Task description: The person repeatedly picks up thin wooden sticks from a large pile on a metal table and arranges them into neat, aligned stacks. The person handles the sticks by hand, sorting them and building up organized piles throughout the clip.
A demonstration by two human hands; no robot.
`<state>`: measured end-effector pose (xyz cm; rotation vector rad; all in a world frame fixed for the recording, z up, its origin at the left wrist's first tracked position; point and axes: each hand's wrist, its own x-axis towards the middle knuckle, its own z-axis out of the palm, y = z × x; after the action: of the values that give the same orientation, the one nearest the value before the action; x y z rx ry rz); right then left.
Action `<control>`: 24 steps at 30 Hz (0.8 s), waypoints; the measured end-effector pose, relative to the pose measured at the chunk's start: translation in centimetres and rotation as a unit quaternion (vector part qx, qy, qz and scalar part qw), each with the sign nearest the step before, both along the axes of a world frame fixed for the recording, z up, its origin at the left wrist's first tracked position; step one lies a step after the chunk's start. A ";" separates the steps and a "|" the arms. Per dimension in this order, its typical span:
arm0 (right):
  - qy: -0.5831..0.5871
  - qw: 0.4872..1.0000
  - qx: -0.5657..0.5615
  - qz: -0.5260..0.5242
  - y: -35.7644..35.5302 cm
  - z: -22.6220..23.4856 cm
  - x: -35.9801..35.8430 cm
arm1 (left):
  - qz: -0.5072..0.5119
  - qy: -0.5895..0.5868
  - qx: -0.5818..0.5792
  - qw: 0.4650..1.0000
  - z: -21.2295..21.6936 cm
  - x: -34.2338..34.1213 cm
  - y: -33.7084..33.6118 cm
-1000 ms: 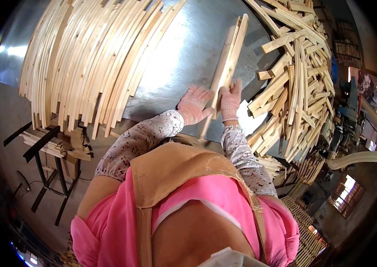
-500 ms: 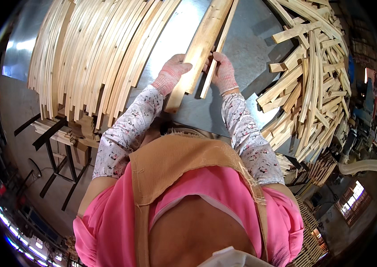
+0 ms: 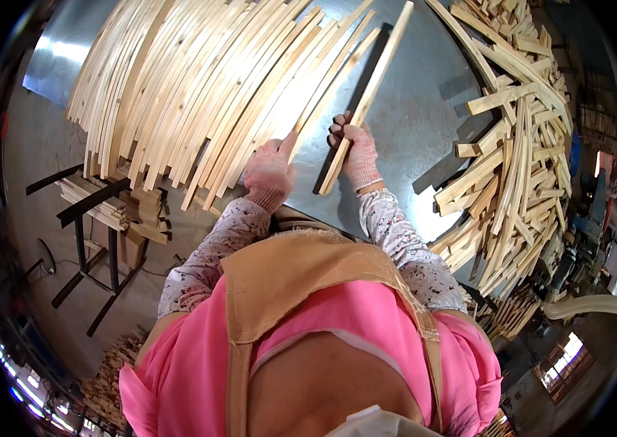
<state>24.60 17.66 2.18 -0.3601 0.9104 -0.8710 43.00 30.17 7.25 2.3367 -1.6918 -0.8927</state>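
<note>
Fingers of the right hand are curled around a single wooden slat, with the thumb pressed on its opposite side. From my remote view, the grip sits nearer the body end, probably because that part is easiest to reach, leaving the longer part to point away over the metal table. I see a dark shadow beside the slat, which suggests that it is lifted at least partly off the surface.

The left hand rests at the near ends of the row of slats, touching its right edge; I cannot tell whether those fingers are closed on a piece or only pressing. I judge that the touch steadies that edge. The row lies side by side, its near ends uneven, perhaps since the lengths are loosely lined up. Well apart on the right, I see a jumbled heap, its pieces crossing at all angles as if simply dumped.
</note>
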 end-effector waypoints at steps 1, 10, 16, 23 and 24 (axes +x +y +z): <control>-0.072 0.997 -0.004 0.007 -0.4 -0.9 -0.4 | -0.011 -0.023 0.001 1.000 -1.2 -0.2 0.8; 0.146 0.985 -0.026 0.091 -1.8 -0.1 6.6 | 0.006 0.051 -0.190 0.981 1.1 2.1 2.2; 0.145 0.978 -0.131 0.075 1.4 4.7 10.4 | 0.102 0.236 -0.114 0.960 1.7 3.8 -2.0; 0.356 0.792 -0.449 0.210 0.7 5.5 11.7 | 0.182 -0.072 -0.073 0.978 5.3 22.2 -2.3; 0.440 0.733 -0.480 0.197 0.2 3.6 10.5 | 0.144 -0.173 -0.010 0.974 6.1 25.3 -2.3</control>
<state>35.10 17.87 5.82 -1.9407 1.0949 -0.6856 68.29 27.82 13.39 2.7539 -1.3936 -0.4349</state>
